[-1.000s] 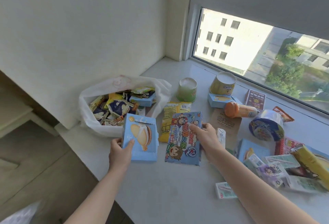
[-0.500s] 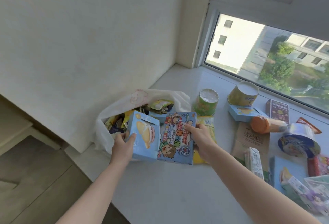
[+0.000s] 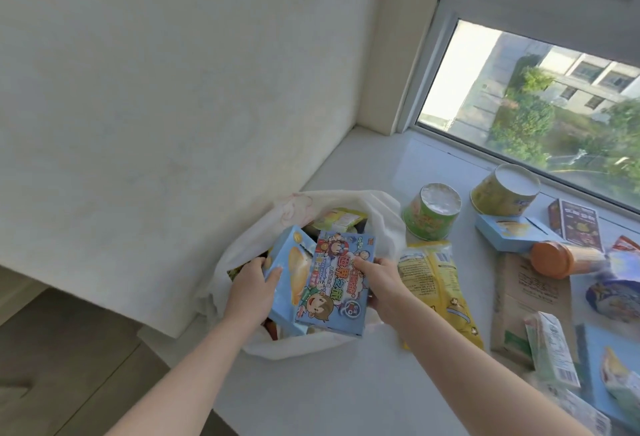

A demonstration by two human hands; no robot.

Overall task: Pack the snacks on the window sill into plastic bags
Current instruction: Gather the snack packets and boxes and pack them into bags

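- Now recorded on the window sill (image 3: 346, 383): many snacks not yet packed, among them a yellow packet (image 3: 436, 290), a green cup (image 3: 431, 212) and an orange-capped bottle (image 3: 554, 259), all right of the bag.
- Found the white plastic bag (image 3: 381, 217) at the sill's left end against the wall, mouth open, already part-filled with packets.
- Noted the cartoon-printed box (image 3: 334, 283) brought from the bare sill in front of the bag to a place over the bag's mouth, tilted, not yet let go.
- Noted the pale blue cake box (image 3: 291, 273) carried across likewise, now overlapped by the cartoon-printed box, above the bag's left half.
- Confirmed the left hand (image 3: 247, 292) grasping the cake box at its left edge, thumb on the printed face.
- Confirmed the right hand (image 3: 381, 283) gripping the cartoon-printed box at its right edge, fingers curled round it.
- Judged as two boxes on the point of going in, with only lowering and release outstanding.
- Advised to watch for either box perching on the contents near the rim, given a bag this full.
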